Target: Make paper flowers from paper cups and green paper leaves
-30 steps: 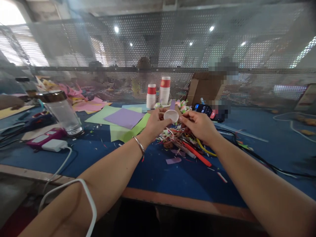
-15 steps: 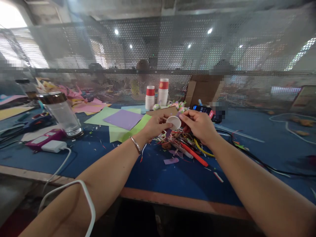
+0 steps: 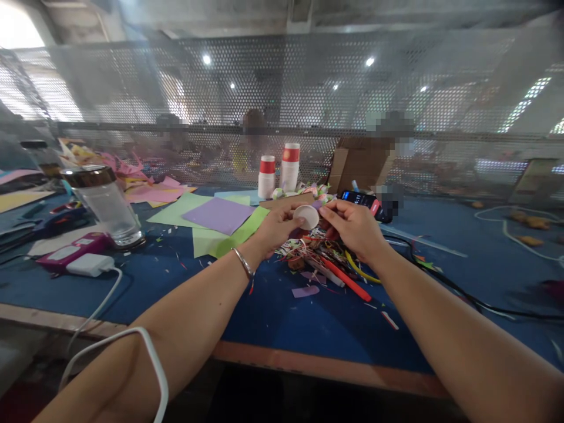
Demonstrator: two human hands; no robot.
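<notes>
My left hand (image 3: 275, 229) is closed around a small white round cap (image 3: 306, 217), held above a heap of paper scraps and sticks (image 3: 321, 252) on the blue table (image 3: 273, 311). A silver bangle sits on that wrist. My right hand (image 3: 352, 226) is closed in a pinch at the cap's right edge, with a small purple paper bit (image 3: 317, 205) between its fingertips and the cap. Both hands meet over the table's middle.
Purple and green paper sheets (image 3: 218, 216) lie left of my hands. A glass jar (image 3: 108, 205) and a white charger with cable (image 3: 90, 265) are at the left. Two red-and-white bottles (image 3: 279, 170), a cardboard box (image 3: 359, 164) and a phone (image 3: 363, 200) stand by the mesh screen.
The cap has tilted from opening-up to facing sideways between my hands. My right fingers have closed in on its edge with the purple bit.
</notes>
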